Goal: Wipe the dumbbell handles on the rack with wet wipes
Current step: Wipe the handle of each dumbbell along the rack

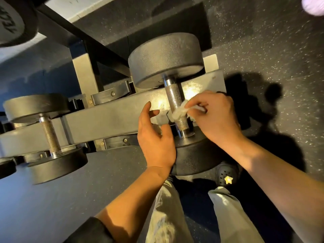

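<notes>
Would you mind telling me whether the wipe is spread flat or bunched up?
Bunched up. The wipe is a crumpled wad pinched by the right hand against the handle, with no flat sheet showing.

Count of things on and around the rack (112,111)

Two whole dumbbells (173,95) (47,135) on the rack, part of a third (12,23) above it; one wet wipe (178,112), two hands (156,137) (215,114), one shoe (226,174) below it.
</notes>
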A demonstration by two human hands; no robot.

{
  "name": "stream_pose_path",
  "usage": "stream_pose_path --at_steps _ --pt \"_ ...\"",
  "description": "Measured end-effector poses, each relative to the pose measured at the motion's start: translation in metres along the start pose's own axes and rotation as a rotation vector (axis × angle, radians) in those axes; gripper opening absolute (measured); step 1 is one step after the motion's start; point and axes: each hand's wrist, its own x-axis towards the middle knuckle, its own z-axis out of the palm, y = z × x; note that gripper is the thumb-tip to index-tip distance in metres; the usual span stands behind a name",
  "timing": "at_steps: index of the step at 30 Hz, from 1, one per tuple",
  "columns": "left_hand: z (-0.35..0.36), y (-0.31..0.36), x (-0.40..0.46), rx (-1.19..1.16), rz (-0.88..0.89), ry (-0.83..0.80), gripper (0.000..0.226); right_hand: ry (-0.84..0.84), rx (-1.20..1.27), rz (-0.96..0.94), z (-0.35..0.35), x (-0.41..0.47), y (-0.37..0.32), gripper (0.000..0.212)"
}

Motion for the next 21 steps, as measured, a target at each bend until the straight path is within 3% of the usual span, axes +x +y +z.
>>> stream_pose_path --at_steps 2,4,8,13,17,21 --pt "0.000 0.001 0.000 0.004 0.006 -0.008 0.058 0.218 -0.051 -0.058 -0.002 0.010 0.003 0.012" --pt "0.000 0.001 -0.001 0.010 0.009 -0.012 0.059 0.269 -0.091 -0.074 0.002 0.024 0.007 0.013" --pt "0.000 0.001 -0.001 0.013 0.013 -0.018 0.059 0.078 0.125 -0.082 0.024 0.038 0.011 0.023" --pt "0.001 0.003 -0.001 0.017 -0.002 -0.005 0.058 0.064 0.420 -0.045 0.026 0.037 0.012 0.008" --pt "0.001 0.004 -0.001 0.026 -0.007 -0.002 0.057 0.143 0.355 -0.128 0.027 0.041 0.010 0.007" --pt "0.001 0.004 -0.001 0.021 0.026 -0.031 0.060 0.043 0.298 -0.103 0.019 0.037 0.016 0.003"
